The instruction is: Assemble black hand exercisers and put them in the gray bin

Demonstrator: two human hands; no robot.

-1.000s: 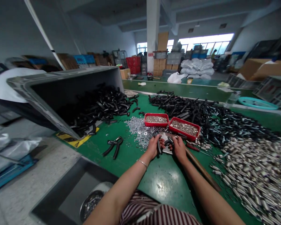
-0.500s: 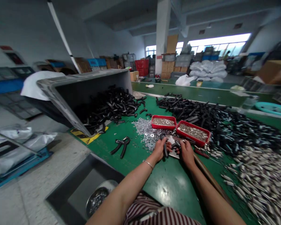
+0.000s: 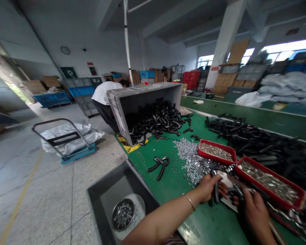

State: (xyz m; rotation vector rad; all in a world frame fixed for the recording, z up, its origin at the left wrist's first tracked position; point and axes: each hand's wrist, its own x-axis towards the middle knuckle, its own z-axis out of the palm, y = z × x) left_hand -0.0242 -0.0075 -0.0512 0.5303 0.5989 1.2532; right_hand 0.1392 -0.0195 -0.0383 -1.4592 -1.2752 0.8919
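My left hand (image 3: 206, 188) is closed around a black curved handle (image 3: 216, 192), which stands nearly upright between thumb and fingers. Close by on the right, my right hand (image 3: 256, 209) grips another dark piece, a black handle part (image 3: 236, 192), slightly blurred. Both hands are over a flat metal plate (image 3: 228, 180) on the green table (image 3: 142, 158). Loose washers (image 3: 191, 158) lie spread just beyond my left hand. A V-shaped pair of joined black handles (image 3: 160, 166) rests on the table to the left.
Two red trays (image 3: 216, 158) of small metal parts stand behind the hands. A tipped grey crate (image 3: 117, 112) spills black handles (image 3: 158, 117). More black parts are heaped right. Lower left, a grey bin (image 3: 99, 200) holds a metal bowl (image 3: 122, 214). A person (image 3: 104, 98) bends behind the crate.
My view has swung left, so the table and hands appear farther right. Both hands keep their black handle parts close together. The person behind the crate shows more fully.
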